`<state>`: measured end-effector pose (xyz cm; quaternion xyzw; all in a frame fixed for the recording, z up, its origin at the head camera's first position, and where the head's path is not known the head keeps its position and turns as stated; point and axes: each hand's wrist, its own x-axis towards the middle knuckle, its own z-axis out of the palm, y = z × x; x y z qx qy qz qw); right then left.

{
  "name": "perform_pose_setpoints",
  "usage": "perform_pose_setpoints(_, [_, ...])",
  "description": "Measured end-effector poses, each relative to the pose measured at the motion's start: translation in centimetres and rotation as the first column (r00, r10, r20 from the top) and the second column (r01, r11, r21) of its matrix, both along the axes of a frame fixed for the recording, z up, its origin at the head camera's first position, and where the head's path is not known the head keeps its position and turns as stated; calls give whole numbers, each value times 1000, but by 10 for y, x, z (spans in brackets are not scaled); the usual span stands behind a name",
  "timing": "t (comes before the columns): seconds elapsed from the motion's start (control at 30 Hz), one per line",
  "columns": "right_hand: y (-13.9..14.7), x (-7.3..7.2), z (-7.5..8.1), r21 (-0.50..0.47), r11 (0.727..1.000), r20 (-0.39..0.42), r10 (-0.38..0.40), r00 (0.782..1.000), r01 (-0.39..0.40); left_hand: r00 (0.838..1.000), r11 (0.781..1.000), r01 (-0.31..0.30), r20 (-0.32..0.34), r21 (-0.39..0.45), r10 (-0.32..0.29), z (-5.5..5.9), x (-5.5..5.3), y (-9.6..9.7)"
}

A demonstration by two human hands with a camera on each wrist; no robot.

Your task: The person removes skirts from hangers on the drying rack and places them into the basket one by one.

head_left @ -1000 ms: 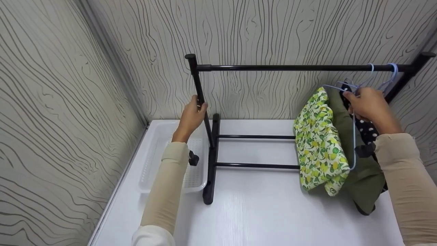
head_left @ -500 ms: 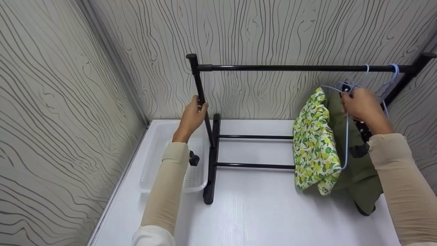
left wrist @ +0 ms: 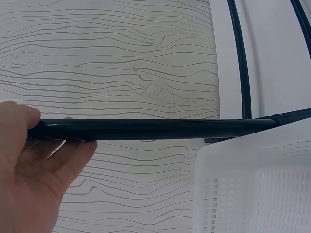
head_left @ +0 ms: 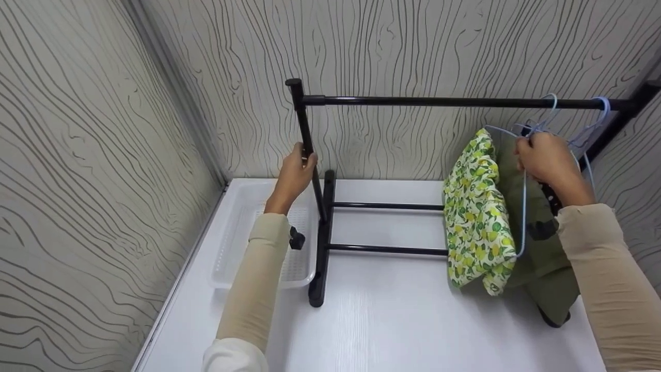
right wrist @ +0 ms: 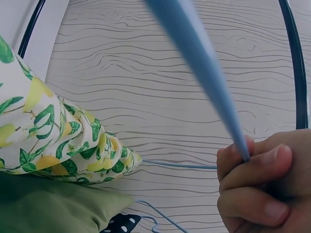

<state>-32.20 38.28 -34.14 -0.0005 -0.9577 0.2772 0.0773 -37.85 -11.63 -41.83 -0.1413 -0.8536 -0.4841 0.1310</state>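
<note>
My left hand [head_left: 294,174] grips the black upright post [left wrist: 146,129] at the left end of a clothes rack, thumb on one side and fingers on the other. At the right end, my right hand [head_left: 551,163] holds a blue clothes hanger [right wrist: 206,73] near its neck, fingers curled round the wire. On that hanger is a white garment with a lemon print [head_left: 477,217], gathered along its edge. The hanger's hook [head_left: 552,106] lies at the top rail [head_left: 423,102]. Close behind hang an olive-green garment [head_left: 547,279] and a dark polka-dot garment [right wrist: 121,224], partly hidden.
A white perforated plastic basket [head_left: 227,248] stands on the white table [head_left: 392,320] by the rack's left foot [head_left: 317,289]. Two lower black bars [head_left: 387,250] cross between the rack's ends. Wood-patterned walls [head_left: 382,46] close off the back and left side.
My right hand has moved a little left, bringing the blue hanger and lemon-print garment along the rail, away from the rear hanger. My left hand keeps its grip on the post.
</note>
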Motion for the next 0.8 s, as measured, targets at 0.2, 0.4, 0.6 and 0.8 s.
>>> perform_pose_setpoints(0.2, [-11, 2, 3, 4, 1000, -10, -5, 1000, 5, 1000, 1000, -8, 5, 3, 8, -1, 0, 0])
perform_pose_setpoints(0.4, [-19, 2, 4, 1, 1000, -35, 4, 999, -4, 1000, 1000, -18, 2, 0, 18, -2, 2, 0])
perform_pose_setpoints(0.6, [-28, 5, 7, -15, 1000, -53, 8, 999, -9, 999, 1000, -19, -28, -3, 19, -3, 2, 1])
perform_pose_setpoints(0.8, [-38, 9, 10, -27, 999, -81, 17, 997, -19, 999, 1000, -25, -21, 13, 25, -4, 2, 2])
